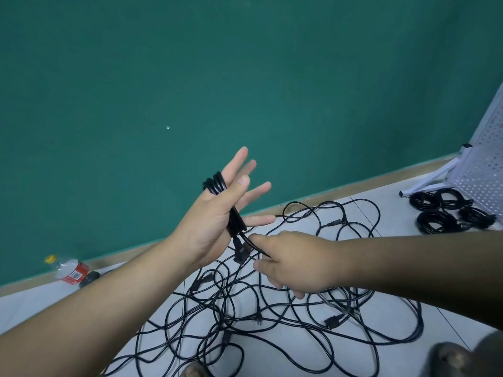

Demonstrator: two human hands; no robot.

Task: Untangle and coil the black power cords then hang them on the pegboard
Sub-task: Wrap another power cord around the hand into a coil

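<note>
Coil (215, 183) wraps left hand (209, 227), fingers (239, 159) straight, thumb pinning it — right hand (294, 262) pinches trailing cord (257, 246).

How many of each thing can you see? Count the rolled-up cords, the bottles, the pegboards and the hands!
Coiled cords on the floor: 4
Half-wound cord on the left hand: 1
Bottle: 1
Pegboard: 1
Hands, left hand and right hand: 2
Total: 9
The tangled pile is too knotted to count.
</note>
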